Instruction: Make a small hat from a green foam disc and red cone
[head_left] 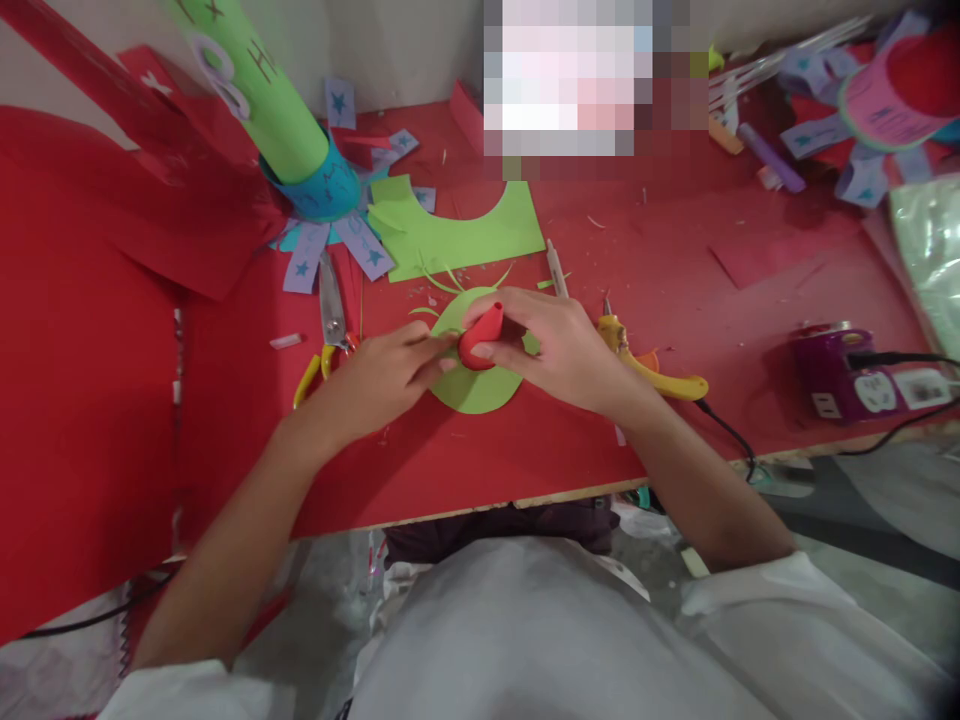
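A green disc is found flat on the red tabletop and is taken as the landmark. A small red piece, rolled and tapered, is held over the middle of the disc, its narrow end tilted up and away to the right. It is gripped by the right hand, which is partly closed, thumb on the near side and fingers around the far side; the tip is left exposed, presumably so that the rolled shape is not crushed. The left hand is half open, its fingertips brought to the left side of the red piece, probably for steadying; whether anything is pinched there cannot be told. Scissors are noted to the left of the disc and a yellow corded tool, apparently a glue gun, to its right, both seemingly placed for easy reach. Beyond the disc, a green sheet with a curved cut-out is observed, apparently set back so that working room is left
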